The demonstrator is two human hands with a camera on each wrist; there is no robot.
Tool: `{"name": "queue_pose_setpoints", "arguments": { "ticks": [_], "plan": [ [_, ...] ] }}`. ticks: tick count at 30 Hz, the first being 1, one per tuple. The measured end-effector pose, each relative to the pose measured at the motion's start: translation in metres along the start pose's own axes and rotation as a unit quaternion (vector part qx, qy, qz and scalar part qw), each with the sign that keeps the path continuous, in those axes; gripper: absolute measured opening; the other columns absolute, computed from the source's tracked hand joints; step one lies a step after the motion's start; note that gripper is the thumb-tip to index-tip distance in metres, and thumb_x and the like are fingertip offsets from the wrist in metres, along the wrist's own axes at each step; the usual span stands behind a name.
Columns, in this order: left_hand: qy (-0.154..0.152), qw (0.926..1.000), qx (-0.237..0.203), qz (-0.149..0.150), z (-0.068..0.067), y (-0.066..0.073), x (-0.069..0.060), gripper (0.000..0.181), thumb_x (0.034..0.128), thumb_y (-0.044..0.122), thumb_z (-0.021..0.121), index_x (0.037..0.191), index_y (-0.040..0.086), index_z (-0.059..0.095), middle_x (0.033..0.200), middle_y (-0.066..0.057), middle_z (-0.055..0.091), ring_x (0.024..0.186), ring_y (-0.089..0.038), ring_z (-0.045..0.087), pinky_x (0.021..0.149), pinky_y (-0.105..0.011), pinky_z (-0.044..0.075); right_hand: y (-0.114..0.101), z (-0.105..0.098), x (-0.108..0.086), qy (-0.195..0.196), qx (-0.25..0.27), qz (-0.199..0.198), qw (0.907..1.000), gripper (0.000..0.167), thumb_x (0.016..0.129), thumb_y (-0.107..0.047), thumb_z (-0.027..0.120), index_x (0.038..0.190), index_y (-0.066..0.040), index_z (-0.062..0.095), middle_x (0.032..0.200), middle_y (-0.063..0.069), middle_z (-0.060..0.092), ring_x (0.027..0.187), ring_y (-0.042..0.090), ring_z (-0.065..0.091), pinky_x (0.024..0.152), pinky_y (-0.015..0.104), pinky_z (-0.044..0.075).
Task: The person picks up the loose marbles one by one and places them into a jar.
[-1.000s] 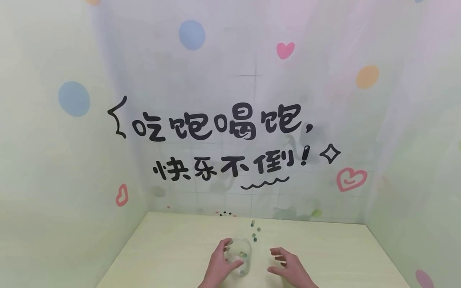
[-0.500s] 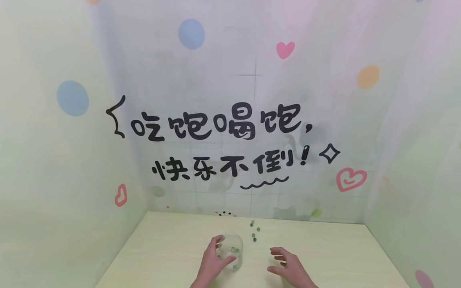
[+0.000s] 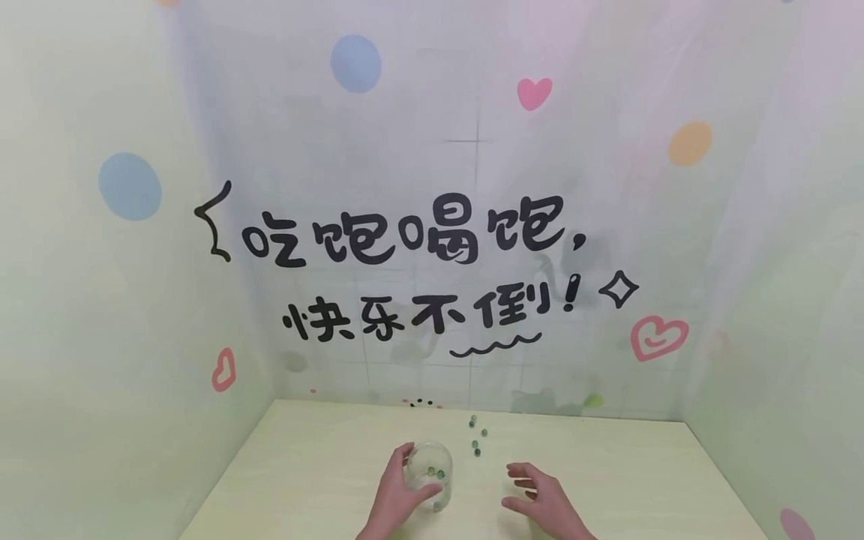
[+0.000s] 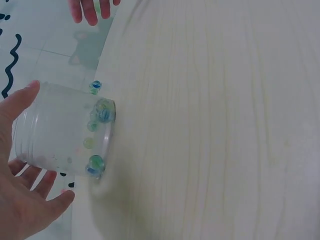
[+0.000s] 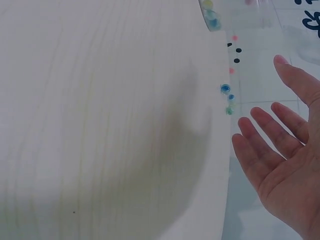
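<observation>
A clear glass jar (image 3: 429, 457) stands near the front middle of the table, and my left hand (image 3: 397, 491) holds it from the left side. In the left wrist view the thumb lies on one side of the jar (image 4: 60, 125) and the fingers on the other. Several green and blue glass marbles (image 4: 96, 164) lie at the bottom of the jar. To the right, my right hand (image 3: 545, 501) hovers with relaxed, spread fingers and holds nothing. Beyond the hands, several loose marbles (image 3: 477, 452) lie on the table.
The pale wooden table (image 3: 324, 457) ends at a back wall (image 3: 418, 165) with dots, hearts and black lettering. Side walls (image 3: 74, 322) close in on the left and right.
The left hand has moved left with the jar, mostly in the first half second. The right hand and the loose marbles have stayed in place.
</observation>
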State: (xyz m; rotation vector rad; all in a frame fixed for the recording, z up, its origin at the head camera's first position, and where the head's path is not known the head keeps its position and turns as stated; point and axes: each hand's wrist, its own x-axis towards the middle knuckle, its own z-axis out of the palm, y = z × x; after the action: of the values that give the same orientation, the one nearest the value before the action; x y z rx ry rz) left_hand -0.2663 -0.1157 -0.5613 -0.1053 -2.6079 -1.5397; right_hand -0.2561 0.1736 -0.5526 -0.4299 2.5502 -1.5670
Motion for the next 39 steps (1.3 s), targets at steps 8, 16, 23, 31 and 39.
{"name": "queue_pose_setpoints", "arguments": {
  "ticks": [8,16,23,31,39],
  "plan": [
    [0.002,1.0,-0.006,-0.003,0.005,-0.003,0.003,0.087,0.0729,0.035,0.088,0.14,0.001,0.044,0.142,-0.026,0.052,0.131,-0.048,0.049,0.107,-0.063,0.044,-0.004,-0.001,0.008,0.017,0.003,-0.002,0.9998,0.055,0.089,-0.021,0.076,0.131,0.008,0.054,0.125,0.032,0.061,0.112,0.047,0.063,0.09,0.053,0.058],
    [0.017,0.9997,-0.016,0.004,0.011,-0.006,0.001,0.086,0.0734,0.028,0.089,0.14,0.001,0.041,0.143,-0.024,0.05,0.131,-0.047,0.048,0.107,-0.062,0.044,-0.009,-0.001,0.015,0.077,-0.002,-0.018,0.9969,0.049,0.085,-0.016,0.079,0.124,0.007,0.059,0.123,0.029,0.064,0.11,0.043,0.065,0.09,0.046,0.059],
    [0.01,0.9998,-0.015,0.008,0.012,-0.012,0.004,0.088,0.0722,0.031,0.089,0.139,0.001,0.04,0.14,-0.021,0.051,0.128,-0.043,0.051,0.104,-0.06,0.046,-0.007,-0.001,0.026,0.138,-0.002,-0.005,0.9904,0.04,0.084,-0.014,0.079,0.118,0.004,0.065,0.118,0.022,0.069,0.107,0.034,0.068,0.09,0.035,0.06],
    [-0.013,0.9996,-0.024,0.009,0.006,-0.015,0.004,0.086,0.0737,0.039,0.088,0.137,0.002,0.042,0.136,-0.019,0.053,0.125,-0.039,0.053,0.101,-0.058,0.049,-0.005,0.001,0.036,0.183,0.006,0.018,0.9829,0.039,0.084,-0.015,0.079,0.118,0.0,0.067,0.115,0.017,0.072,0.106,0.029,0.069,0.088,0.033,0.061],
    [-0.02,0.9996,-0.009,0.02,0.001,-0.012,0.005,0.082,0.0734,0.042,0.087,0.133,0.005,0.044,0.134,-0.016,0.054,0.123,-0.037,0.055,0.099,-0.055,0.051,-0.001,0.005,0.046,0.213,0.033,0.006,0.9765,0.04,0.083,-0.016,0.08,0.118,0.001,0.067,0.116,0.019,0.071,0.108,0.033,0.069,0.089,0.03,0.061]
  ]
}}
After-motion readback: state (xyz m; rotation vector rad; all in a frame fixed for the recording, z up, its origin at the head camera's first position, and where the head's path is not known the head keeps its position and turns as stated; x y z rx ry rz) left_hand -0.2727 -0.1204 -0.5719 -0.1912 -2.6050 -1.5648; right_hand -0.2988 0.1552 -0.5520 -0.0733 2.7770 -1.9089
